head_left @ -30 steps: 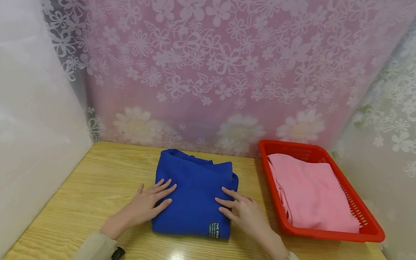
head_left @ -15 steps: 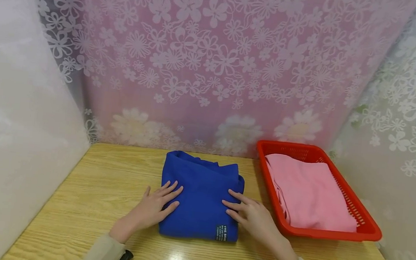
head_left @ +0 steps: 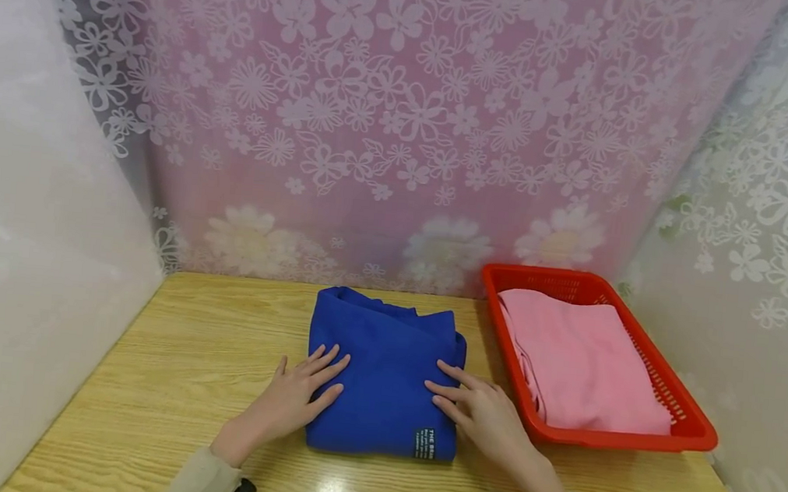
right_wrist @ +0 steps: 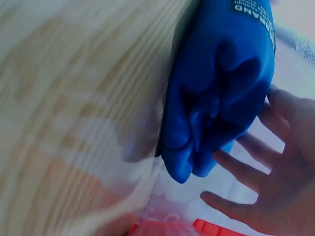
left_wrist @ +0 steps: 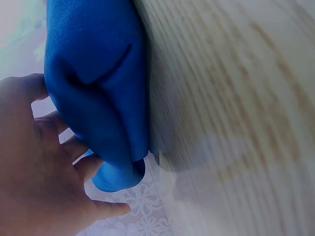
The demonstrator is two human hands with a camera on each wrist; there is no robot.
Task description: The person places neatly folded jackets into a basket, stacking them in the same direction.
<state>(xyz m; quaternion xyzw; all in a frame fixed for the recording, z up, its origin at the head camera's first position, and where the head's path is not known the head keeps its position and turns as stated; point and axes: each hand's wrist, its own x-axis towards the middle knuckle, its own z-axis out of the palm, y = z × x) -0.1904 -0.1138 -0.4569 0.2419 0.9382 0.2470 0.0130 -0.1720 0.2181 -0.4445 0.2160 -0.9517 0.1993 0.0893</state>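
Note:
A folded blue garment [head_left: 382,386] lies on the wooden table, with a dark printed label [head_left: 424,442] at its front right corner. My left hand [head_left: 289,397] rests on its left side, fingers spread over the top. On the opposite side, my right hand [head_left: 480,418] touches the top with spread fingers. The left wrist view shows the bundle's folded side [left_wrist: 98,98], thick and rounded, beside the left fingers. In the right wrist view, tucked layers [right_wrist: 211,108] bulge at the other side, near the right fingers.
At the right stands a red plastic basket [head_left: 689,444] holding a folded pink cloth [head_left: 587,364]. Bare wooden table [head_left: 217,340] extends to the left of the garment. A pink floral curtain [head_left: 373,158] hangs behind, and pale sheets [head_left: 38,207] flank the sides.
The garment and both hands have shifted slightly to the right in the head view, while the basket appears slightly further left. Both hands keep the same pose on the garment.

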